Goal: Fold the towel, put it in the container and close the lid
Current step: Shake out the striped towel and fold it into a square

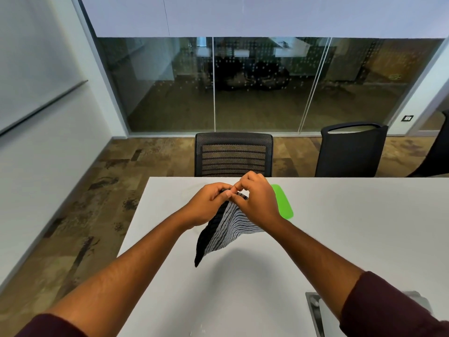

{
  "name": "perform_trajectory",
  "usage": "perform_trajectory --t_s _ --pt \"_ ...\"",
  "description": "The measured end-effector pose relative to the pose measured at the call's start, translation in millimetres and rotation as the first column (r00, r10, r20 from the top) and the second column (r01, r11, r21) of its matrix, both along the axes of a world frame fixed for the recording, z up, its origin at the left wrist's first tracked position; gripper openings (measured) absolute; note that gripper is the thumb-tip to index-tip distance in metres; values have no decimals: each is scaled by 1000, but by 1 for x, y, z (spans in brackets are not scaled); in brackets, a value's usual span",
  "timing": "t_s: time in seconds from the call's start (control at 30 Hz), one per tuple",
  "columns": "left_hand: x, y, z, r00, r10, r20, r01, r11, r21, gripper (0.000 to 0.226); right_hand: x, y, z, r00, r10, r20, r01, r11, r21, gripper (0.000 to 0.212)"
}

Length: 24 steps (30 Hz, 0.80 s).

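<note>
Both hands meet above the far middle of the white table [340,239], the left hand [206,205] and the right hand [257,203] each pinching the top of the striped towel [226,232] between thumb and fingertips, knuckles almost touching. The towel hangs from that pinch in a loose fan, its dark lower corner clear of the tabletop. To fold it well, I judge the two pinched corners should be matched edge to edge before the cloth is laid down — otherwise the fold will skew. The green lid [283,203] lies flat just behind the right hand; the container itself I cannot make out. There is plenty of bare table toward the person and to the right, while the left edge lies nearer — a grey panel [315,312] sits at the near right.
</note>
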<state>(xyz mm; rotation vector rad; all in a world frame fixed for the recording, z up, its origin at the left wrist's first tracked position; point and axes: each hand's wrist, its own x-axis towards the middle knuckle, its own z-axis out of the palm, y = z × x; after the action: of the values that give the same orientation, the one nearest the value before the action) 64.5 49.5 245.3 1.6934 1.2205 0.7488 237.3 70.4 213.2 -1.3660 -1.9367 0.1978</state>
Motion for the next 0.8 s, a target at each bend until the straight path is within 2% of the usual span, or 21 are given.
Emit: perform_trajectory --t_s 0.1,0.17,0.23,0.4,0.53,0.6,0.73,0.8 --pt "1 4 1 999 19 -47 -18 1000 26 32 -3 3 -4 1000 13 -6 -13 1000 10 21" --pt "-3 7 1 997 38 -69 -35 999 39 35 0 5 -6 999 30 -23 -30 999 -18 29" --pt "-11 11 0 991 97 -96 -93 995 47 35 8 9 -7 998 58 26 -56 996 -68 39" --pt "-34 24 -1 970 235 56 -234 972 -26 34 45 9 -33 960 225 167 -172 944 -281 51" --pt "-46 32 1 966 252 61 -253 967 3 33 68 2 -52 954 210 215 -149 952 -269 59" --pt "-56 37 3 962 272 29 -273 961 45 32 79 2 -50 969 153 196 -103 964 -244 55" --pt "-69 40 1 952 278 -130 -261 956 133 30 86 8 -39 982 92 167 -66 986 -155 32" --pt "-70 40 -7 948 281 -148 -258 953 158 30 82 13 -30 999 43 9 -41 985 -168 26"
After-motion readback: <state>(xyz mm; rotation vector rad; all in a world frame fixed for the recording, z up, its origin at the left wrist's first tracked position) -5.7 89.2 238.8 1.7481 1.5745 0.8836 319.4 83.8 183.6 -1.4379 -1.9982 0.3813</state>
